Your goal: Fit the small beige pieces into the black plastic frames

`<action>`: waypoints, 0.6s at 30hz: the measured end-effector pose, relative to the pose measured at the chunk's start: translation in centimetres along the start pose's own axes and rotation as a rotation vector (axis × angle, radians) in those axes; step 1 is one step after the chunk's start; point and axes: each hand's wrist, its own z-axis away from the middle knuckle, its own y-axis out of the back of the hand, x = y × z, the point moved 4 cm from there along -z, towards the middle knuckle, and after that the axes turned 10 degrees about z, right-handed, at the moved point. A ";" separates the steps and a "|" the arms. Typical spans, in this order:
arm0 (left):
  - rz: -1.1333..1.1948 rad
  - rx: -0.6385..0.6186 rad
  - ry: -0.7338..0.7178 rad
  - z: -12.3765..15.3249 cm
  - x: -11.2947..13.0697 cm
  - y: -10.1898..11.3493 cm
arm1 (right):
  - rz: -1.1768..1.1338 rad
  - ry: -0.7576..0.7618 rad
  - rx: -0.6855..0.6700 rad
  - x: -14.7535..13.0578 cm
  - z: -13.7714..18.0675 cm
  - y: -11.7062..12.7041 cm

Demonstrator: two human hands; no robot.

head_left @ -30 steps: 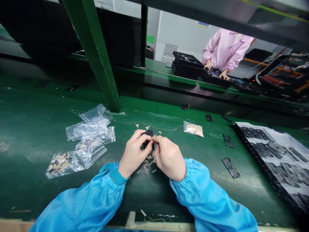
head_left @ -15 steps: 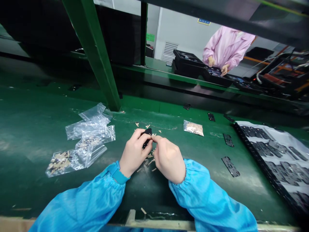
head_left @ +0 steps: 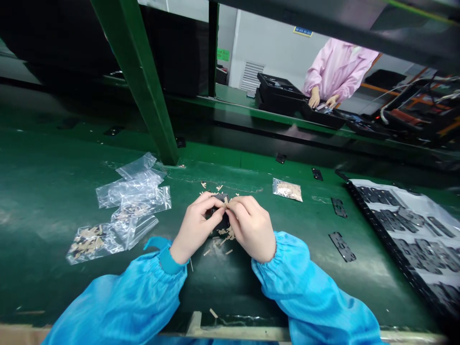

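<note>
Opposite grey wall [head_left: 280, 57], strips [head_left: 229, 234] on tabletop [head_left: 309, 218]

Behind the desk's [head_left: 316, 223] front edge, loose strips [head_left: 229, 233] are lying before and behind a plate [head_left: 224, 222], between the left hand [head_left: 196, 223] and right hand [head_left: 253, 229]. Plastic bags [head_left: 134, 187] are overlapping leftward; a packet of strips [head_left: 287, 189] is lying behind right. Farthest right, a tray [head_left: 386, 238] is holding plates [head_left: 423, 255], two loose plates [head_left: 342, 247] lying beside its left edge.
</note>
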 end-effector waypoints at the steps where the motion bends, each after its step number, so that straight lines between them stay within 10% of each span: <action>1: 0.007 -0.002 0.003 0.1 0.0 0.0 | 0.003 -0.002 0.003 0.1 0.0 -0.1; 18: -0.137 0.077 -0.080 0.6 0.8 -0.6 | -0.064 -0.010 -0.018 0.6 0.3 -1.0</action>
